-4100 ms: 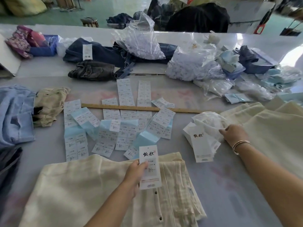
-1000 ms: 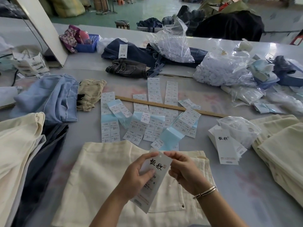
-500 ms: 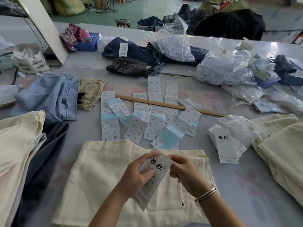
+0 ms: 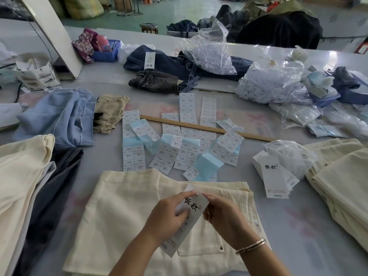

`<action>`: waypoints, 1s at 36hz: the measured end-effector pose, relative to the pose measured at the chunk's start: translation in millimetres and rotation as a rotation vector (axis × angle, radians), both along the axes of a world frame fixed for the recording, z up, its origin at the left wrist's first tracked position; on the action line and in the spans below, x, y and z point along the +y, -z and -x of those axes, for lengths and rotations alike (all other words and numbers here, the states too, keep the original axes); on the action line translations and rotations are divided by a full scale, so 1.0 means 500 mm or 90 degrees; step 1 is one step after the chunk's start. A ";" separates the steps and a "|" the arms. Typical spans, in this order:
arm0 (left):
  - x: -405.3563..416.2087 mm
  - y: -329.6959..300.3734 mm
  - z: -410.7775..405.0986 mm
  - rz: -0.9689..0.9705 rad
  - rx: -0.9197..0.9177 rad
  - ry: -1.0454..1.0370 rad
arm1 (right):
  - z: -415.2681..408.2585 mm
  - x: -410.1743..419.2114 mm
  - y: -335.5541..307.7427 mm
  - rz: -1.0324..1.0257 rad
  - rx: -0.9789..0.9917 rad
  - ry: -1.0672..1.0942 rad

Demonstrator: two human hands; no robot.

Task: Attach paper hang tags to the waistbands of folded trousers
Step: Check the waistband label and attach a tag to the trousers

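Folded cream trousers (image 4: 123, 212) lie on the grey table in front of me, waistband to the right. Above them I hold a long white paper hang tag (image 4: 191, 212) with black characters, tilted. My left hand (image 4: 167, 218) grips the tag's middle from the left. My right hand (image 4: 225, 214) pinches its top right edge with the fingertips; a bangle is on that wrist. A stack of identical hang tags (image 4: 275, 178) lies to the right, beside a clear plastic bag (image 4: 290, 158).
Sheets of white and blue size stickers (image 4: 175, 148) and a wooden ruler (image 4: 207, 128) lie beyond the trousers. More cream trousers (image 4: 342, 180) are piled on the right, cream and dark garments (image 4: 25, 176) on the left. Plastic bags (image 4: 272, 84) and jeans (image 4: 169, 64) fill the back.
4.1 s ago my right hand was at the tag stack; now both hands hold one tag over the trousers. In the last second the tag sank slightly, hands barely shifting.
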State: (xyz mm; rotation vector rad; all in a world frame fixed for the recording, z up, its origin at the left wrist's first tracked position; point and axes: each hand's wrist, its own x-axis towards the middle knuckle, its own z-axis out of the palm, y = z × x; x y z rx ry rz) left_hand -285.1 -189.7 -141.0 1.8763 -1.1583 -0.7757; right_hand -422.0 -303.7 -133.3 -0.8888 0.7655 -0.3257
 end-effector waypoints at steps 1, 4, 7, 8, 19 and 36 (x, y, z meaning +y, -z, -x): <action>-0.002 0.002 0.004 -0.004 -0.011 0.006 | 0.001 0.003 0.002 -0.007 0.005 0.018; -0.005 0.011 0.017 -0.004 -0.005 0.013 | 0.006 0.009 0.004 0.044 0.051 0.063; -0.007 0.020 0.027 0.000 0.012 0.016 | 0.015 0.006 0.001 0.148 0.107 0.043; -0.008 0.023 0.031 0.000 0.016 0.019 | 0.016 0.004 0.000 0.169 0.114 0.034; -0.044 0.040 0.067 -0.005 0.044 0.030 | 0.035 -0.005 0.002 0.202 0.141 0.080; -0.100 0.089 0.173 0.020 0.094 0.010 | 0.104 -0.079 0.084 0.365 0.228 0.126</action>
